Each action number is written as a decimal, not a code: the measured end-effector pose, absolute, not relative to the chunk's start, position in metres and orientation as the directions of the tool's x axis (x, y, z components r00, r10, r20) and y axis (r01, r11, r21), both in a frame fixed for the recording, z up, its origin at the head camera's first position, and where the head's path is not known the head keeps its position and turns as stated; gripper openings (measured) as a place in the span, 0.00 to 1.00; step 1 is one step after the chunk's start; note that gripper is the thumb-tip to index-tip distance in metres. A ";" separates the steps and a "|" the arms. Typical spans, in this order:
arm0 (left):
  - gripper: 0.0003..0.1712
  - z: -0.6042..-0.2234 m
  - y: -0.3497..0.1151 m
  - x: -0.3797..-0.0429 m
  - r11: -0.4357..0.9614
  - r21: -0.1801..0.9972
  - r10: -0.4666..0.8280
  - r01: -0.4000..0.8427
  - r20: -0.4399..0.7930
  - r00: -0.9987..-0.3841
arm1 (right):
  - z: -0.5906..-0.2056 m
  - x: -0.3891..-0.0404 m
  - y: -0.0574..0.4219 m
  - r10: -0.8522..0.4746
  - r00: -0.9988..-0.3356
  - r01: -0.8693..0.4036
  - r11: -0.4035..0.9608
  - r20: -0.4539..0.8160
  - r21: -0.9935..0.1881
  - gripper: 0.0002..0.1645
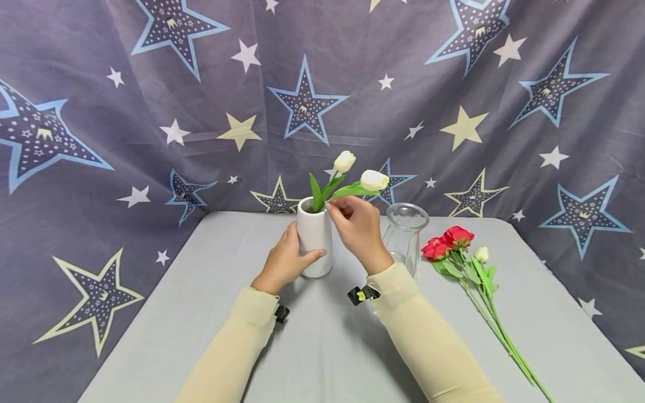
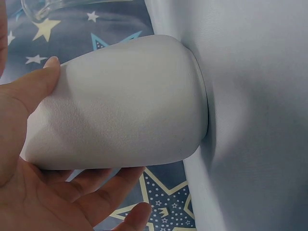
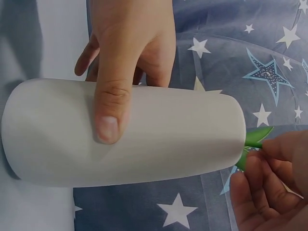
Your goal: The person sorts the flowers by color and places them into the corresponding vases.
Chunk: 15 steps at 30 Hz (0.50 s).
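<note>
Left hand (image 1: pixel 284 262) curls round the white vase (image 1: pixel 316 238), finely grained, rounded at the base, standing upright on the grey tabletop (image 1: pixel 312 352) before a starry curtain (image 1: pixel 353 39)! White tulips (image 1: pixel 345 162) show above its mouth, and the right hand (image 1: pixel 360 225) pinches a green stem (image 3: pixel 253 144) right by the rim. Next along, a clear glass jar (image 1: pixel 407 246); far right, ruffled red flowers (image 1: pixel 448 242) lie beside a white bud (image 1: pixel 481 254).
</note>
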<state>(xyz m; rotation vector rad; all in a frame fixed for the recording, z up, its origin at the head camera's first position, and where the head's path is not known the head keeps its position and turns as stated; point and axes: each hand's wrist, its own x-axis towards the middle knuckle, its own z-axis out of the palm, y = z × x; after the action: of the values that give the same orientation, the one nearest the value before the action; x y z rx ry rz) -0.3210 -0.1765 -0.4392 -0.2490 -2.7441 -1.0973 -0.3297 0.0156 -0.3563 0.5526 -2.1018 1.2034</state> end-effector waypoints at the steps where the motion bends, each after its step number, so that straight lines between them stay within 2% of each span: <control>1: 0.62 -0.439 -0.176 -0.321 0.714 0.665 0.089 0.219 0.223 -0.971 | -0.357 -0.330 0.015 -0.041 -0.711 -0.624 0.496 0.702 -0.604 0.07; 7: 0.62 -0.440 -0.176 -0.321 0.714 0.666 0.094 0.217 0.216 -0.972 | -0.360 -0.331 0.014 -0.049 -0.716 -0.615 0.516 0.696 -0.597 0.07; 15: 0.62 -0.440 -0.176 -0.320 0.714 0.667 0.083 0.211 0.219 -0.972 | -0.365 -0.336 0.013 -0.091 -0.625 -0.684 0.542 0.775 -0.488 0.04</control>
<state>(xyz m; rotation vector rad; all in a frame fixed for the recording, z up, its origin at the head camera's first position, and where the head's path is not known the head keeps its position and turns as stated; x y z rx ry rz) -0.3203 -0.1760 -0.4400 -0.2382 -2.7458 -1.1012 -0.3358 0.0132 -0.3653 0.6236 -2.0663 1.0653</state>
